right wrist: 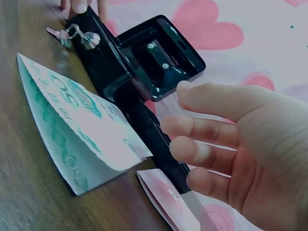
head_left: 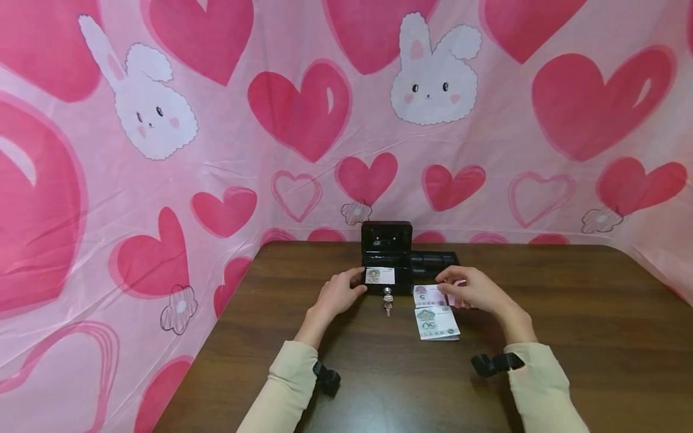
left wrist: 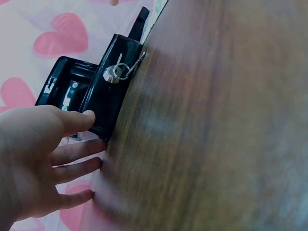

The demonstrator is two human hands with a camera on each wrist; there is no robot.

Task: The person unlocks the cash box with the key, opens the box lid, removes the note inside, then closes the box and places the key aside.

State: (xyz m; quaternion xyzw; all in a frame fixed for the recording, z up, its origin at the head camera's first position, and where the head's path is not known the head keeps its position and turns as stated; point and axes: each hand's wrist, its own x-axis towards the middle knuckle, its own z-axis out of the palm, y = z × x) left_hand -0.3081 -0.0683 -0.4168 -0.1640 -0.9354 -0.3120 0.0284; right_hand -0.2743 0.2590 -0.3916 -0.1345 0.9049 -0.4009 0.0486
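Cash box [head_left: 387, 261] is finished in glossy black, lid included; tray [head_left: 434, 260] is matched in black. Keys [head_left: 387, 310] and lock [right wrist: 90, 41] are silver-toned. Note in the box [head_left: 381, 276] is printed with a brownish-yellow motif on white. The 50 note [head_left: 437, 323] is printed in green on white, its underside tinted green. The 5 note [head_left: 428, 294] is printed in pinkish purple on white. Counter [head_left: 411, 391] is grained in dark brown. Backdrop [head_left: 292, 36] is coloured pale pink, patterned with deep pink hearts (some only outlined), white rabbit heads with pink cheeks, and line-drawn flowers. Sleeves [head_left: 284, 385] are coloured cream; wrist cameras [head_left: 327, 379], black.
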